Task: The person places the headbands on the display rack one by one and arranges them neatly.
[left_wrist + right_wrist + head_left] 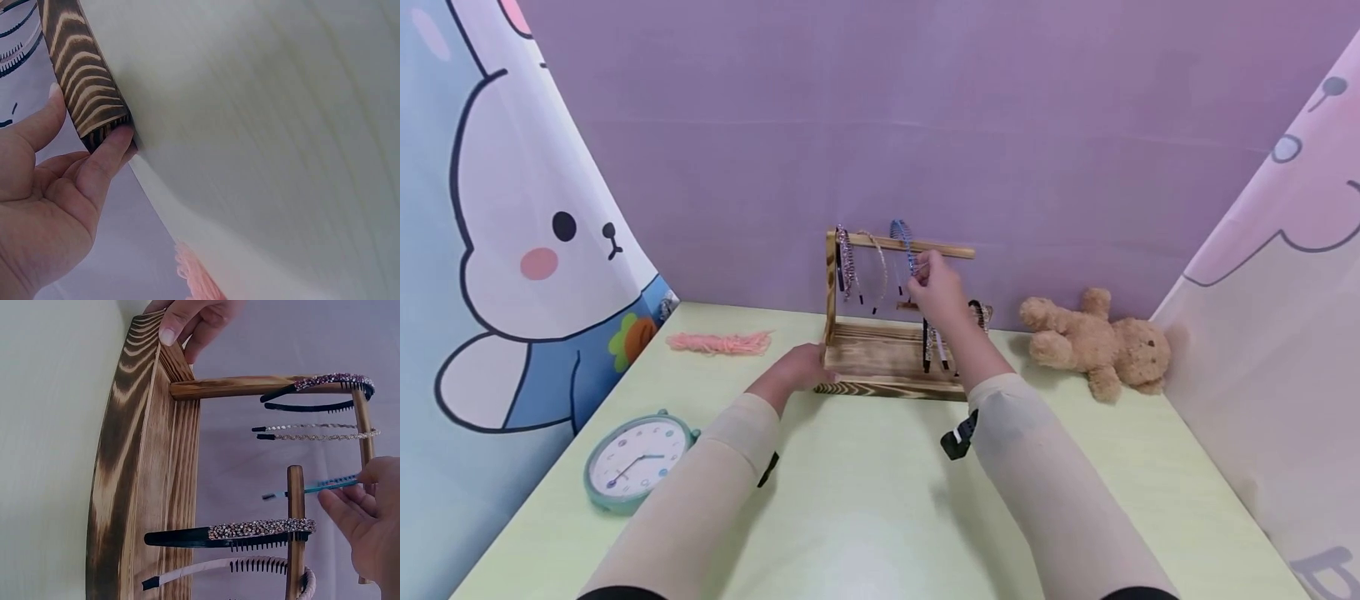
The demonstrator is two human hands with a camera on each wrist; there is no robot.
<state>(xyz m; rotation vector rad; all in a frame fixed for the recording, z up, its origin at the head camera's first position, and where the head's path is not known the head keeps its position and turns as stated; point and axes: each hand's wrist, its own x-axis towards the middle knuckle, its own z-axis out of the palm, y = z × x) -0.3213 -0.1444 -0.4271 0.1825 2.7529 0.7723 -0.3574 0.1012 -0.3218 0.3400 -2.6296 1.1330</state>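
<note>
A wooden headband rack [876, 354] with a striped grain stands at the back of the table. My left hand [797, 369] holds its front left corner; in the left wrist view the thumb and fingers [112, 147] lie around the base's end. At the upper bar, my right hand [938, 287] pinches a blue toothed headband [337, 483] that hangs over it. Left of it on that bar hang a thin beaded headband [319, 437] and a glittery dark one [337, 380]. The lower, shorter bar [296, 500] carries a rhinestone headband [262, 529] and a pale pink one [206, 567].
A teal alarm clock [640, 460] lies at the front left, partly behind the left sleeve. Pink yarn [721, 342] is at the back left. To the rack's right, a brown teddy bear [1093, 342] lies on its side. A purple backdrop [737, 167] rises behind.
</note>
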